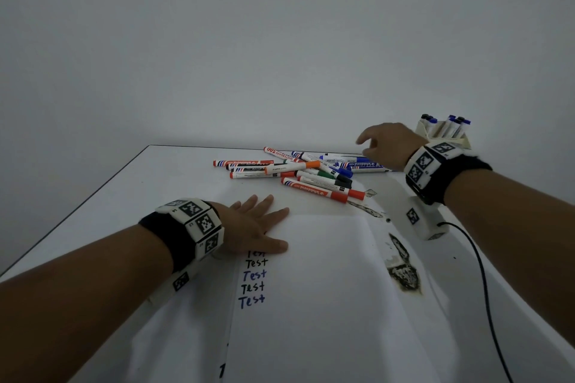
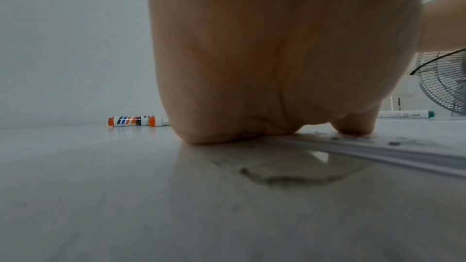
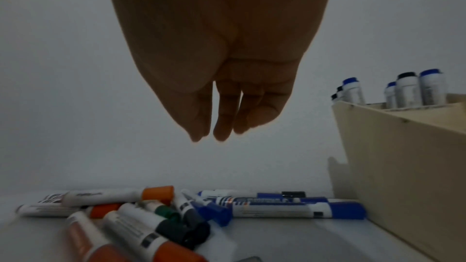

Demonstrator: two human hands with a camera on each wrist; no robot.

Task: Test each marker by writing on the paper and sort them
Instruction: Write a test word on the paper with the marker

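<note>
Left hand [image 1: 252, 227]: fingers spread, flat on the paper [image 1: 326, 274].
Right hand [image 1: 384, 143]: empty, fingers loose, above the marker pile [image 1: 298, 172].
Writing: "Test" repeated down the paper in black and blue.
Labels: "Whiteboard" and "500" on the markers.
Holder [image 3: 403, 146]: beige, blue- and black-capped markers upright inside, right of the pile.

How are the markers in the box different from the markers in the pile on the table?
The markers in the box stand upright, caps up; the markers in the pile lie flat and crossed over each other. The box ones show only blue and black caps; the pile also has orange, red and green. The box ones sit behind the right hand; the pile lies beyond the paper. Both have white barrels.
</note>
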